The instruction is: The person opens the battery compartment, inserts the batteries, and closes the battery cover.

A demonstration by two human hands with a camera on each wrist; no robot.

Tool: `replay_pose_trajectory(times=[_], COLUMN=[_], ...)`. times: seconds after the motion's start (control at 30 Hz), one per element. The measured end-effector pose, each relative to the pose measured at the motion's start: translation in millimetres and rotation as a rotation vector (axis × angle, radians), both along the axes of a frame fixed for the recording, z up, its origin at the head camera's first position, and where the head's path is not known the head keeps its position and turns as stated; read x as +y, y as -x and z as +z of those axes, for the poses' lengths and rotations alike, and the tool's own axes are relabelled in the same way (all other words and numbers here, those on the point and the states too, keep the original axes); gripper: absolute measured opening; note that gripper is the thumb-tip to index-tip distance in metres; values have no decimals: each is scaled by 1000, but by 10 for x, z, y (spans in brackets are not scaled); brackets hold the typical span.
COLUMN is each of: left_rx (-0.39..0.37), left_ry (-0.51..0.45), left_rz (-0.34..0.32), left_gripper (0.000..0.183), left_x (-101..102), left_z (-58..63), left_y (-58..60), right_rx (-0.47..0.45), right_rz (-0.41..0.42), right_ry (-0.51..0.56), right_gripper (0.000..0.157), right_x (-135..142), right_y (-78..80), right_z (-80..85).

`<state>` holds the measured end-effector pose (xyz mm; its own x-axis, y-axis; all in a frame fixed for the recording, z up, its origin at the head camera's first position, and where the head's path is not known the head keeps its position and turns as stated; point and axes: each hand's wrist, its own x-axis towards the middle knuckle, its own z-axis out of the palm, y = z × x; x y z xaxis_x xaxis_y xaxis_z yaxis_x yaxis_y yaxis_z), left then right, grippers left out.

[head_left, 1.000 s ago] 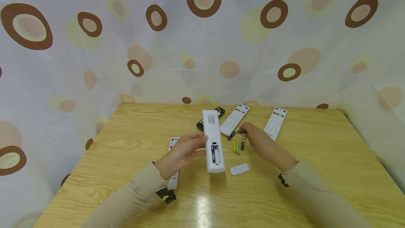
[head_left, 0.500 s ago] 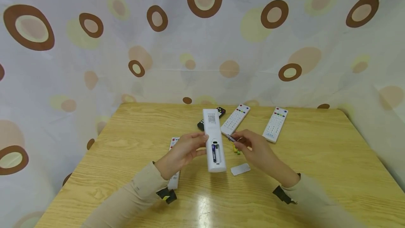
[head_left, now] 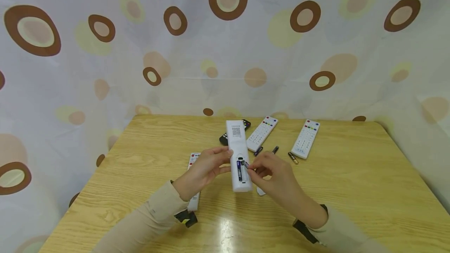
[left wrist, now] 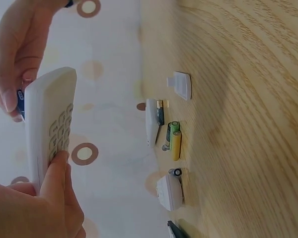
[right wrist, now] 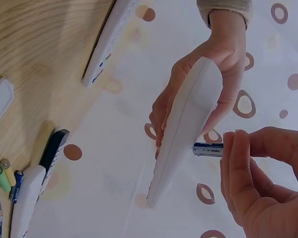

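while left grip (head_left: 207, 167) clasps white remote (head_left: 238, 143), right grip (head_left: 277, 175) pinching battery (right wrist: 207, 149), now brought to open compartment (head_left: 245, 175)

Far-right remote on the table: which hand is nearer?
Right. The right hand is in front and left of the far-right remote, not touching it; the left hand is farther left, holding the opened remote.

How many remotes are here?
5: held remote in the left grip, black remote partly behind it, white remote right of that, rightmost remote, leftmost remote partly hidden by that grip.
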<state>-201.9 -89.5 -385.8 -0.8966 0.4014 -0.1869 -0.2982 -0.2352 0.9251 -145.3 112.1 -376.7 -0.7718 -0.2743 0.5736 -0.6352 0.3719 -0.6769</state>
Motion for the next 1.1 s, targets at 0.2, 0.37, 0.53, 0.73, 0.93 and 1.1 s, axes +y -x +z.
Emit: replay_pose_trajectory(times=[0.2, 0.37, 0.53, 0.73, 0.93, 1.1], left_rx=[-4, 6, 3, 10, -2, -4], left_ry=[-4, -4, -11, -25, -39, -33], left_rz=[-4, 1, 9, -9, -16, 0], left_gripper=[39, 39, 40, 40, 40, 40], left_x=[14, 23, 18, 14, 25, 29], left_z=[3, -7, -12, -12, -6, 3], left_y=[-13, -13, -17, -21, -31, -38], right_rx=[-45, -31, -42, -60, -63, 4], right_rz=[19, 44, 59, 48, 14, -43], right_ry=[-71, -139, -178, -173, -156, -137], right_gripper=[11, 9, 14, 15, 21, 20], right_x=[-72, -89, -90, -91, -91, -76], right_y=[-48, -96, -138, -143, -161, -168], right_z=[15, 28, 47, 55, 54, 66])
